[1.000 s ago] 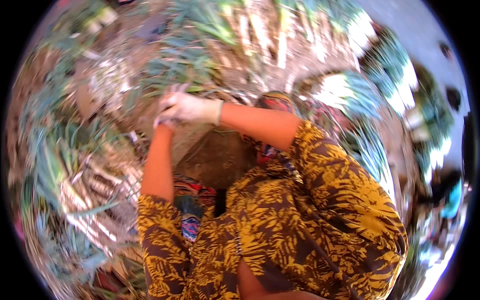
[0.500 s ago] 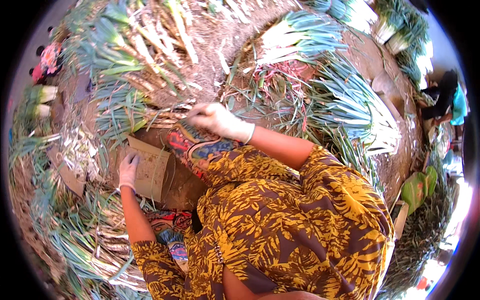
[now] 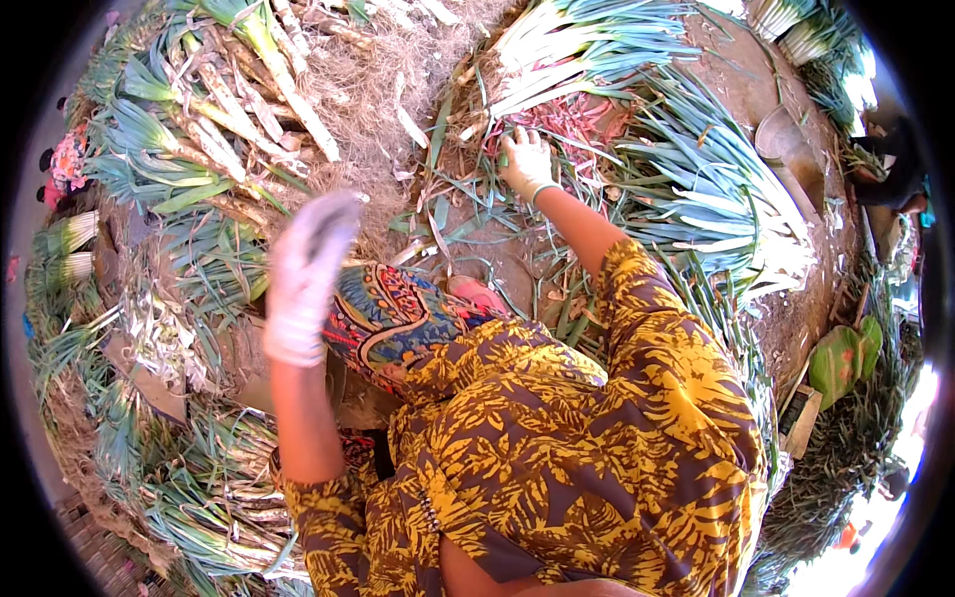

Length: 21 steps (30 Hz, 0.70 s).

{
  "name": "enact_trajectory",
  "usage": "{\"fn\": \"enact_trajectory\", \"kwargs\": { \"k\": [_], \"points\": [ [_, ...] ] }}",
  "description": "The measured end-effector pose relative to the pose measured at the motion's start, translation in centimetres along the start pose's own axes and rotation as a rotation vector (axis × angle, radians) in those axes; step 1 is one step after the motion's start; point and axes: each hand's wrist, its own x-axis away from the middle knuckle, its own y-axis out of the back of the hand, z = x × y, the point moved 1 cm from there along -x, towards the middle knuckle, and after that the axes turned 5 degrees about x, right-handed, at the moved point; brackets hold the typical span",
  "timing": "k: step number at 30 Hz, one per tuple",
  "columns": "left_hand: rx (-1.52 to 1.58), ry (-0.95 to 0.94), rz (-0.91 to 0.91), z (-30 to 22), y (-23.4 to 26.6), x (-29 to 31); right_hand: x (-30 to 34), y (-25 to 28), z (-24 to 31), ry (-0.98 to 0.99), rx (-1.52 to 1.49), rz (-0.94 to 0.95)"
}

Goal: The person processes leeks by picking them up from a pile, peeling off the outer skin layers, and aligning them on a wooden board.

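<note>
My right hand (image 3: 527, 164), in a pale glove with greenish fingertips, reaches down at a heap of pinkish-red strips (image 3: 582, 124). Its fingers are apart and I see nothing held in them. Just beyond lies a bundle of trimmed leeks (image 3: 572, 50), white ends toward the left. My left hand (image 3: 308, 279), also gloved, is raised above the ground near my patterned leg covering (image 3: 398, 313); motion smears its fingers. Untrimmed leeks with rooty ends (image 3: 269, 90) lie beyond the left hand.
Another large leek bundle (image 3: 721, 189) lies to my right, near a round-ended metal tool (image 3: 781, 134). Piles of leeks (image 3: 219, 497) and pale trimmings (image 3: 164, 343) are on my left. A broad green leaf (image 3: 836, 368) rests at the far right. Other people (image 3: 68, 164) sit at the far left.
My right hand has moved from above my lap out to the red strips, farther and to the right. The left hand has risen off the brown cardboard-like sheet and swung right.
</note>
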Motion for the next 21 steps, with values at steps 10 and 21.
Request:
{"fn": "enact_trajectory", "kwargs": {
  "k": [10, 21],
  "points": [
    [-0.314, -0.052, 0.411, 9.2, -13.0, -10.2, -3.1, -7.3, -9.0, -0.533, -0.172, 0.366],
    [-0.008, -0.021, 0.435, 5.6, -15.5, -12.1, 12.9, -7.0, -14.9, -0.262, -0.159, 0.414]
  ]
}}
